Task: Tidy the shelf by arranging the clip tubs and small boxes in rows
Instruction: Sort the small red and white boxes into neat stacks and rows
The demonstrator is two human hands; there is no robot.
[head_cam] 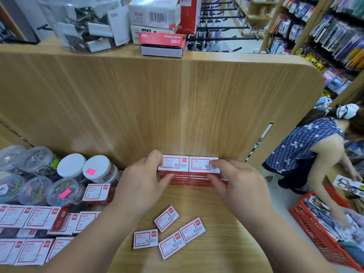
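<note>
Our left hand [145, 180] grips the left stack [173, 164] of staple boxes, with the thumb on the top box and the fingers curled against the stack's front. Our right hand [236, 180] is clenched on the right stack [200, 164] the same way: thumb and forefinger on top, the other fingers on the front face.

The two stacks touch side by side, each several boxes high with labels up. Their backs are against the wooden back panel [157, 99], and they stand on the shelf board [206, 203].

Nearer us, four loose boxes [172, 247] lie flat on the board at skewed angles, well apart from the stacks.

Left of our left hand, one more staple box [97, 194] sits tilted just beside the clip tubs. The tubs are bunched together:
- Two white-lidded tubs [71, 165], one with a pink sticker on its lid.
- Clear tubs of coloured clips [61, 192] in front of them.
- Clear tubs of silver clips [37, 158] behind them.

At bottom left are packed rows of boxes [39, 217] of the same kind, some overlapping.

On the upper shelf sit a clear tub of binder clips [84, 22], a white carton with a barcode [155, 12], and flat red-and-white boxes [162, 39] under it.

Far right, another person in a blue checked top [307, 146] bends over a red basket [315, 229] on the floor.
</note>
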